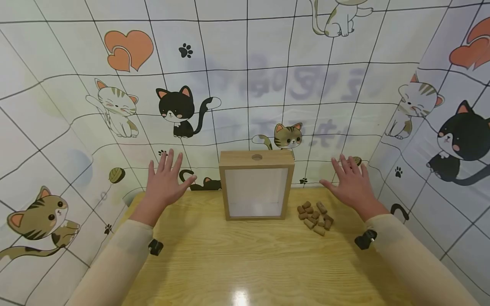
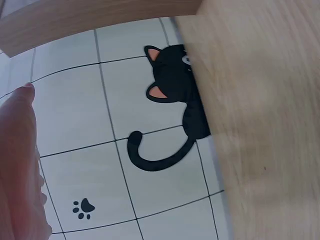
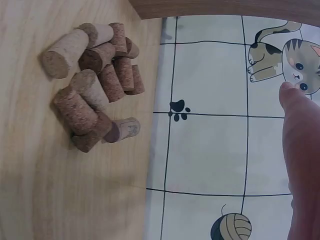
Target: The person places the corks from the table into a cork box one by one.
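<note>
My left hand (image 1: 164,180) is held up with its fingers spread, to the left of a wooden box (image 1: 257,159), and holds nothing. On the other side my right hand (image 1: 350,182) is raised the same way, also with nothing in it. The box stands upright, with a pale see-through front and a round hole in its top. A loose pile of wine corks (image 1: 314,218) lies on the table between the box and my right hand. In the right wrist view the corks (image 3: 95,82) show as short brown cylinders, some resting on others.
The wood-grain table (image 1: 222,263) runs back to a white tiled-pattern cloth (image 1: 249,85) printed with cats, hearts and paws. That cloth also closes in both sides. A dark wrist camera (image 1: 155,247) sits on the left sleeve, another camera (image 1: 365,239) on the right.
</note>
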The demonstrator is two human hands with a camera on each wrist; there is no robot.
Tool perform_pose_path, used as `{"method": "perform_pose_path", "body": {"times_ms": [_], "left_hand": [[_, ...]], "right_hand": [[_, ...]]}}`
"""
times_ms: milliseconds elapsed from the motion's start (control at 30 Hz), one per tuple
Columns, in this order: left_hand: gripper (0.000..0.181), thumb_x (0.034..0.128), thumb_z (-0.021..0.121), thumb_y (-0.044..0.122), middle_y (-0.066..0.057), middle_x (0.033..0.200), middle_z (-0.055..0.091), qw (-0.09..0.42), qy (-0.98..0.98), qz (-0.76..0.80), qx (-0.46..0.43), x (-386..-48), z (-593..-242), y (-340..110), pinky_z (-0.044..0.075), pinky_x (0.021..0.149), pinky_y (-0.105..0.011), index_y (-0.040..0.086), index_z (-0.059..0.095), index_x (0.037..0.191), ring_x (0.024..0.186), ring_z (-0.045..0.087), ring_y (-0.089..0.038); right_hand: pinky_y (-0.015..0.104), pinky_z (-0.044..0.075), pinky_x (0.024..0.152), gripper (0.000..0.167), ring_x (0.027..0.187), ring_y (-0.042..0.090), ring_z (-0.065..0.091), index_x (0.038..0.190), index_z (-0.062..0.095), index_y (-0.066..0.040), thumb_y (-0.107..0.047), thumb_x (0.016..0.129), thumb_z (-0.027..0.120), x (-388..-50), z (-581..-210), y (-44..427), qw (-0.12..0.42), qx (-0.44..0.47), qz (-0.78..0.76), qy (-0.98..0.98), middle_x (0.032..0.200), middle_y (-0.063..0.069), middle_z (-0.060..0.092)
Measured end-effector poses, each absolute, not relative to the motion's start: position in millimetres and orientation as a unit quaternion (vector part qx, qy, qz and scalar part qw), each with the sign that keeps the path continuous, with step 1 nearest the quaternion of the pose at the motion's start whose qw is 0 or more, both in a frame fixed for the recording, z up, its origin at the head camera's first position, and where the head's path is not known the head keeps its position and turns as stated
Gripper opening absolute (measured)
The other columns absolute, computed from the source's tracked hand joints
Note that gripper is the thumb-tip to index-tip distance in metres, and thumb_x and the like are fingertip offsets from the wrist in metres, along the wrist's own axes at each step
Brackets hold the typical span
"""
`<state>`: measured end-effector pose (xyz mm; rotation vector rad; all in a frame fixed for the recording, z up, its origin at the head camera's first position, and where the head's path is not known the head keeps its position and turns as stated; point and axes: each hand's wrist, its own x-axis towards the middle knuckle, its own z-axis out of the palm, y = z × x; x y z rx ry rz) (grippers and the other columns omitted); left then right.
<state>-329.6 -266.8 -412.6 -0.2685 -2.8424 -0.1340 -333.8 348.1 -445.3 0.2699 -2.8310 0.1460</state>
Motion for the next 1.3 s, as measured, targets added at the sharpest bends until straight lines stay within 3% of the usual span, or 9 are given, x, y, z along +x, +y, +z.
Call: {"method": "perform_pose_path", "body": {"times_ms": [167, 500, 767, 1100, 1300], "left_hand": [[0.102, 0.107, 0.043, 0.078, -0.014, 0.185, -0.003, 0.153, -0.979, -0.067, -0.113, -333, -405, -261, -0.006, 0.131, -0.071, 0.015, 0.01, 0.179, 0.17, -0.002, -0.041], [0.095, 0.1096, 0.051, 0.069, -0.015, 0.185, 0.008, 0.166, -0.965, -0.105, -0.173, -336, -394, -245, 0.009, 0.133, -0.069, 0.015, 0.015, 0.179, 0.169, 0.01, -0.041], [0.089, 0.1097, 0.057, 0.062, -0.015, 0.183, 0.018, 0.162, -0.938, -0.188, -0.242, -340, -388, -232, 0.017, 0.13, -0.071, 0.015, 0.024, 0.177, 0.167, 0.02, -0.042], [0.087, 0.108, 0.064, 0.059, -0.008, 0.179, 0.027, 0.117, -0.907, -0.288, -0.283, -345, -382, -215, 0.034, 0.125, -0.069, 0.021, 0.026, 0.177, 0.161, 0.034, -0.036], [0.087, 0.1066, 0.07, 0.052, -0.008, 0.175, 0.034, 0.087, -0.895, -0.333, -0.283, -350, -381, -203, 0.041, 0.124, -0.061, 0.022, 0.028, 0.176, 0.155, 0.044, -0.032]], "right_hand": [[0.077, -0.002, 0.128, 0.1, 0.166, 0.053, 0.009, 0.177, 0.018, -0.006, -0.073, 0.109, 0.05, -326, -454, 355, 0.148, 0.1, 0.054, -0.982, 0.181, 0.027, 0.012], [0.079, 0.01, 0.125, 0.1, 0.162, 0.057, 0.014, 0.176, 0.024, -0.004, -0.072, 0.108, 0.053, -309, -469, 365, 0.134, 0.109, 0.072, -0.982, 0.181, 0.028, 0.013], [0.081, 0.024, 0.12, 0.095, 0.156, 0.06, 0.026, 0.171, 0.033, 0.002, -0.065, 0.108, 0.06, -299, -483, 371, 0.121, 0.111, 0.109, -0.98, 0.174, 0.033, 0.028], [0.081, 0.033, 0.114, 0.078, 0.146, 0.064, 0.038, 0.164, 0.042, 0.006, -0.039, 0.108, 0.072, -293, -517, 382, 0.099, 0.145, 0.261, -0.949, 0.16, 0.04, 0.044], [0.079, 0.039, 0.112, 0.076, 0.145, 0.062, 0.043, 0.166, 0.041, 0.005, -0.039, 0.111, 0.069, -282, -528, 385, 0.05, 0.131, 0.329, -0.934, 0.163, 0.037, 0.043]]}}
